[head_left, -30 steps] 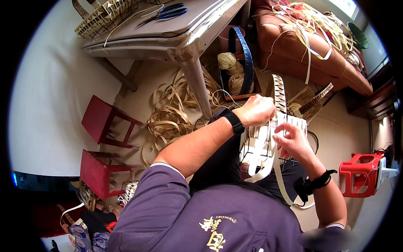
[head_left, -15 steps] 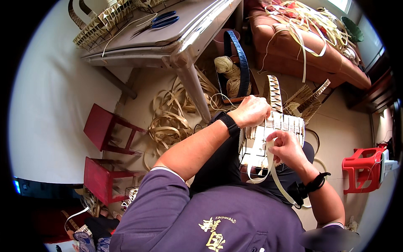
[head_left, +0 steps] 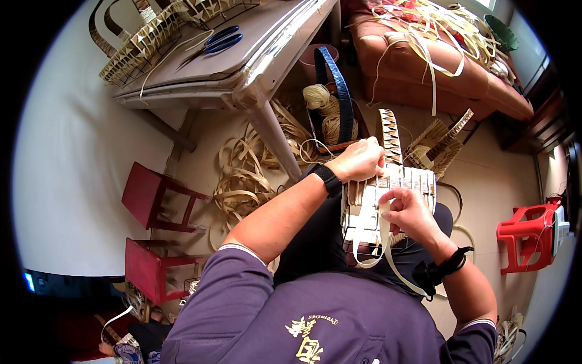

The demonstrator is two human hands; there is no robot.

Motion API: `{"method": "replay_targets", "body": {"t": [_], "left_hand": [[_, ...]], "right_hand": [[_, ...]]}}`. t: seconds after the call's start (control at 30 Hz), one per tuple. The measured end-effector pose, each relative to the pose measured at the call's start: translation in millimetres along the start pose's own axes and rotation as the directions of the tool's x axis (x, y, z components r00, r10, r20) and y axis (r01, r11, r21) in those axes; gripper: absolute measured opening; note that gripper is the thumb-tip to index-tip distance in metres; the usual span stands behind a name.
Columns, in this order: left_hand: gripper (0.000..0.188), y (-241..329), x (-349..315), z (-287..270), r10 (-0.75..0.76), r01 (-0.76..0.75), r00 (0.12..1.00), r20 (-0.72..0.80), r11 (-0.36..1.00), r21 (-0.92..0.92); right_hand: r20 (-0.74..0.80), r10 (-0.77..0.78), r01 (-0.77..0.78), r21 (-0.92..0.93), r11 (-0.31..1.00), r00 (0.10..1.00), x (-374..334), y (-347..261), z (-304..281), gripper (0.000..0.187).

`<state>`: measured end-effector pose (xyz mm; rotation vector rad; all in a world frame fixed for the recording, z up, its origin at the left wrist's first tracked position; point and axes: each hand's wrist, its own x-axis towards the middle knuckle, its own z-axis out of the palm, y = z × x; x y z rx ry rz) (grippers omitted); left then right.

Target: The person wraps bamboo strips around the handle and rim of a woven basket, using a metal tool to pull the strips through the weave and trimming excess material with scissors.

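A partly woven basket (head_left: 405,178) with a dark wire frame rests on my lap, its patterned handle (head_left: 391,136) standing up on the far side. My left hand (head_left: 361,161) is at the basket's far left edge, fingers pinched together; what they grip there is hidden. Between the thumb and forefinger of my right hand (head_left: 407,211), over the near part of the basket, is a pale flat weaving strip (head_left: 388,239). The strip loops down over the near wire edge, and its tail runs toward my right wrist.
Blue-handled scissors (head_left: 222,40) lie on the table (head_left: 260,36) near a woven basket (head_left: 142,48). Coiled strips (head_left: 242,188) cover the floor beside the table leg. A blue-handled basket (head_left: 342,91) holds yarn. Red stools (head_left: 145,194) stand left, another red stool (head_left: 526,239) right.
The whole view has shifted slightly. Both hands keep nearly the same places on the basket, with the strip still in my right fingers.
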<state>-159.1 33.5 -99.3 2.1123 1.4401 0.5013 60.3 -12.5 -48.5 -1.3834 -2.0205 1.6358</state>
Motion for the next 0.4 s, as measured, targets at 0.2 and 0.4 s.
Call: {"method": "replay_targets", "body": {"t": [0.2, 0.4], "left_hand": [[0.022, 3.7, 8.1, -0.4, 0.027, -0.025, 1.0, 0.01, 0.995, -0.101], [0.019, 7.5, 15.8, -4.0, 0.035, -0.042, 0.996, -0.077, 0.995, -0.093]], "right_hand": [[-0.017, -0.042, 0.041, -0.032, 0.999, 0.999, -5.9, -0.8, -13.6, 0.02], [-0.362, -0.414, 0.205, -0.494, 0.845, 0.835, 6.0, -6.2, -52.8, 0.023]]}}
